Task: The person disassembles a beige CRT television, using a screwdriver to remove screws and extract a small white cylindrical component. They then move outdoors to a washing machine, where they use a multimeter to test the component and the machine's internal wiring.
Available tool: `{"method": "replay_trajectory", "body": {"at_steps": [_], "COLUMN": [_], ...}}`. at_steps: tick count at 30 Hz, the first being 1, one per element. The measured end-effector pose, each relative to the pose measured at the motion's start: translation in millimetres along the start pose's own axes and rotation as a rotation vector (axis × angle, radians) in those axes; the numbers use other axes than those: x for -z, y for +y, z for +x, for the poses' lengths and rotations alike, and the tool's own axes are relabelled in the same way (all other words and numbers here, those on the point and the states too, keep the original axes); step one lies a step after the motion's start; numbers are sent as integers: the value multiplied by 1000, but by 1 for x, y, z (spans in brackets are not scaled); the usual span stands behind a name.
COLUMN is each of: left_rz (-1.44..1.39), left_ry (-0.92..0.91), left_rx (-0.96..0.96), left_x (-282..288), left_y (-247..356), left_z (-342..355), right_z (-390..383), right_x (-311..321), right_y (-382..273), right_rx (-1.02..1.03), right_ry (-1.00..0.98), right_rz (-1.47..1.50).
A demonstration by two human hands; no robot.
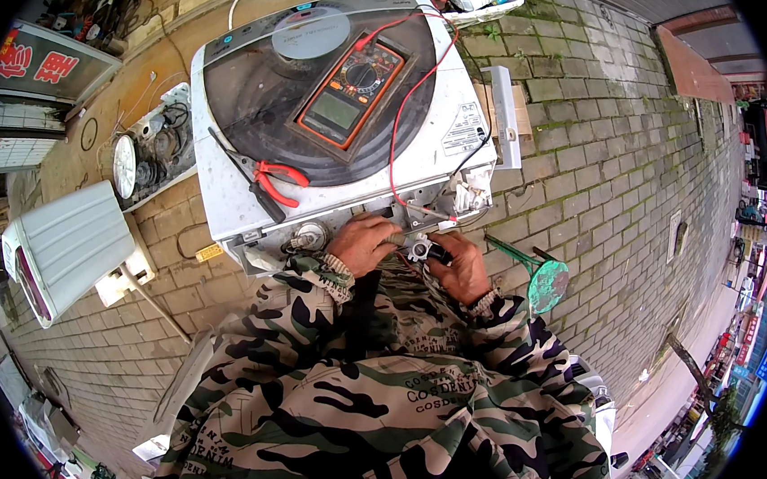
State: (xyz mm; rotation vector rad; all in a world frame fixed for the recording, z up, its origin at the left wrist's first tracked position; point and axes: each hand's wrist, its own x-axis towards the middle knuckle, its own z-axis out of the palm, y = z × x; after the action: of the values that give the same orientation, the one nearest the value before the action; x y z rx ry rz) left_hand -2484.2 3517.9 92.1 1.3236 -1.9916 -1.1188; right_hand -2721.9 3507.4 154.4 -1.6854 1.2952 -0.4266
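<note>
My right hand (460, 268) is closed on a small round white part with a dark body (419, 249), just in front of the washing machine (222, 194). Close beside it on the left, my left hand (361, 244) reaches to the machine's opened near edge. Its fingers are curled, and what they grip is partly hidden. On the machine's dark lid lies an orange-framed multimeter (356, 90) with a red test lead (402, 112). The lead runs down toward the opened edge by my hands. Red-handled pliers (279, 177) and a black-handled screwdriver (265, 199) rest at the lid's left.
A tray of machine parts (160, 144) and a pale grey bin (74, 250) are on the left. At right, a green round-topped metal piece (547, 285) stands on the brick paving (595, 178). A white basket (487, 11) sits beyond the machine.
</note>
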Motion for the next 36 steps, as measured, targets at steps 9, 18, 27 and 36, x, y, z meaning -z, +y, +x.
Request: {"method": "replay_trajectory", "body": {"at_steps": [9, 18, 27, 36], "left_rz": [61, 161, 167, 147], "left_ry": [-46, 36, 13, -20], "left_rx": [-80, -124, -72, -106], "left_x": [2, -6, -5, -8], "left_y": [-9, -10, 0, -7], "left_z": [2, -1, 0, -2], "right_z": [8, 20, 19, 21], "right_x": [4, 14, 11, 7], "right_y": [0, -15, -7, -7], "right_rx": [121, 31, -37, -91], "right_ry": [-67, -195, -257, -306], "right_rz": [-119, -36, 48, 31]}}
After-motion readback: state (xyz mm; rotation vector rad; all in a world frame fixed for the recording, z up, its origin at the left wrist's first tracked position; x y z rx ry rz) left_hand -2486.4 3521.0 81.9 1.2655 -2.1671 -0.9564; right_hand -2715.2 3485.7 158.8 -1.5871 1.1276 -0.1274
